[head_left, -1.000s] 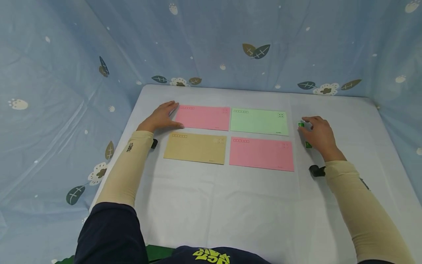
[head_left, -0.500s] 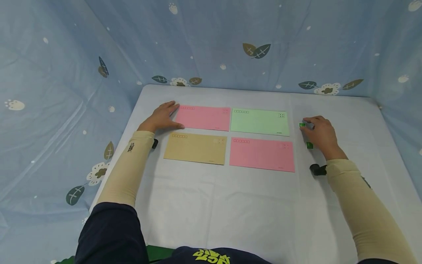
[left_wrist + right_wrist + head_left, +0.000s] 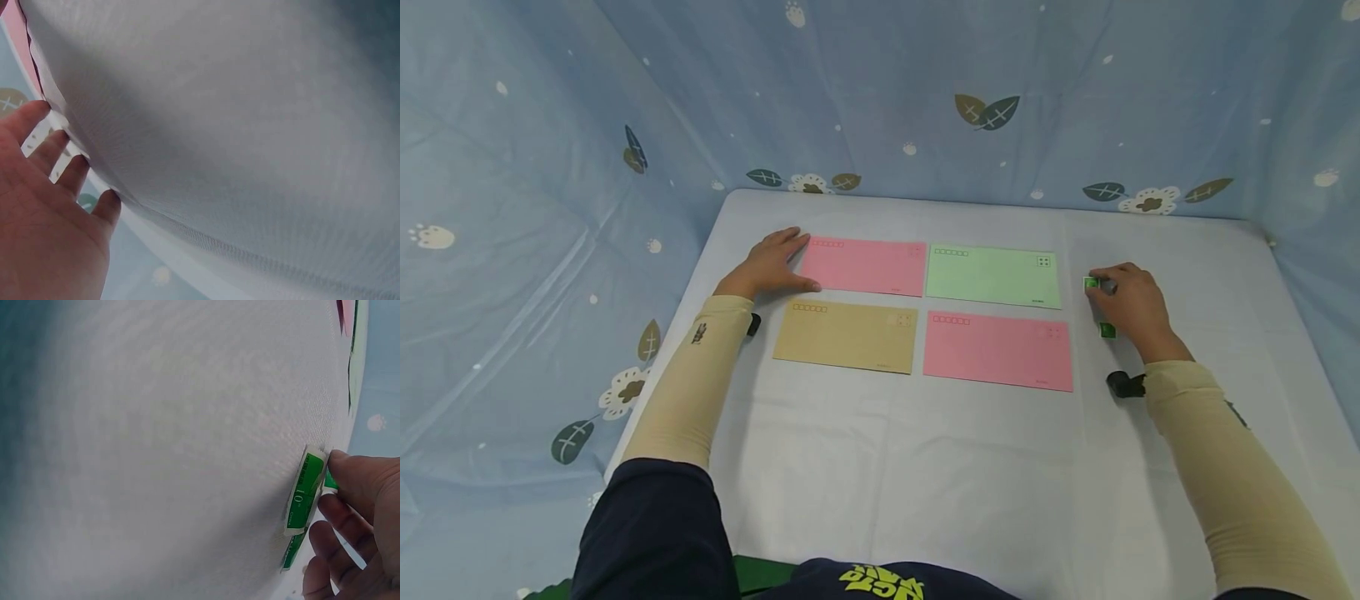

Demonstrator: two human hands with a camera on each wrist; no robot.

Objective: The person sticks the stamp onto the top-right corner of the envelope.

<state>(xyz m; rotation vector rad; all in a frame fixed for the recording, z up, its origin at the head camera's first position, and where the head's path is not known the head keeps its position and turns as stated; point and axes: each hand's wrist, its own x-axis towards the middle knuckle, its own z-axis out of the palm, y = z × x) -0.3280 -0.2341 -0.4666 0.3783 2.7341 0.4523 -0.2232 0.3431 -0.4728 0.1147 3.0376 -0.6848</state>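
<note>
In the head view my left hand (image 3: pixel 769 267) lies with spread fingers at the left edge of the upper pink envelope (image 3: pixel 862 267); its fingers are straight in the left wrist view. My right hand (image 3: pixel 1133 302) reaches over the right side of the table, with thumb and forefinger pinching a small green-and-white stamp (image 3: pixel 1091 283). Nearer the wrist lies another green stamp (image 3: pixel 1107 331). Close up in the right wrist view, a stamp (image 3: pixel 306 490) printed with "10" stands before the fingertips, and a green bit (image 3: pixel 331 481) shows between thumb and forefinger.
A light green envelope (image 3: pixel 992 277) lies right of the upper pink one. Below them are a tan envelope (image 3: pixel 846 337) and a second pink envelope (image 3: pixel 997 350). The white tabletop (image 3: pixel 880 467) meets blue patterned curtain (image 3: pixel 887 100) at the back and sides.
The right thumb and forefinger have drawn closer together at the upper stamp. The left hand and the envelopes stay in place; the view shifts slightly.
</note>
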